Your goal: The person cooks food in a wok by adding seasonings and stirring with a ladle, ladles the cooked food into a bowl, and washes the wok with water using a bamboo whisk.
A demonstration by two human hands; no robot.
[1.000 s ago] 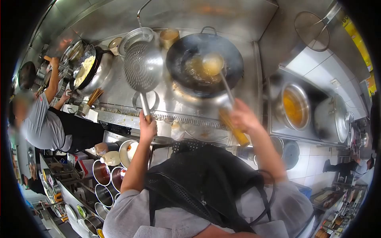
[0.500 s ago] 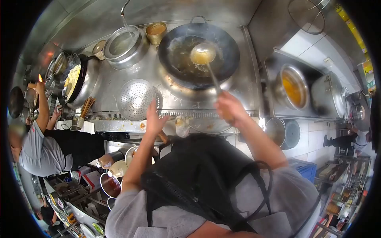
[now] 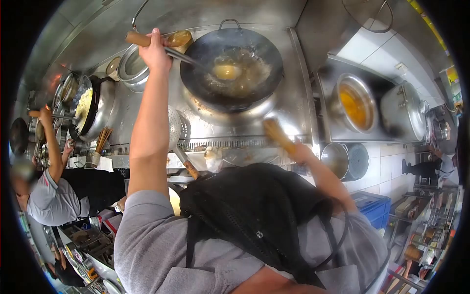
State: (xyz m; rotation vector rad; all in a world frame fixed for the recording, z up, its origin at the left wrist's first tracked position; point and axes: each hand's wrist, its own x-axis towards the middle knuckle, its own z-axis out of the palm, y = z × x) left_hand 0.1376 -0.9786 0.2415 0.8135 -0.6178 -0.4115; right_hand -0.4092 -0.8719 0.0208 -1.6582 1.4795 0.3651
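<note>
My left hand (image 3: 156, 51) is closed round the handle of a ladle (image 3: 226, 72), whose bowl sits in the liquid of the black wok (image 3: 193, 81). My right hand (image 3: 302, 153) is closed on a bamboo brush (image 3: 278, 133), held over the stove's front edge and blurred by motion. Steam rises from the wok. A perforated strainer (image 3: 174, 130) lies on the steel top to the left of the wok, its wooden handle toward me, partly hidden by my left forearm.
A lidded pot (image 3: 133, 68) and a tin (image 3: 180, 40) stand behind my left forearm. At the right are a pot of orange liquid (image 3: 353, 104) and a tall pot (image 3: 401, 113). A co-worker (image 3: 56, 196) handles another wok at the left.
The ladle has passed from my right hand to my left, which reached forward. My right hand has drawn back and holds the brush. Earlier, my left hand let go of the strainer.
</note>
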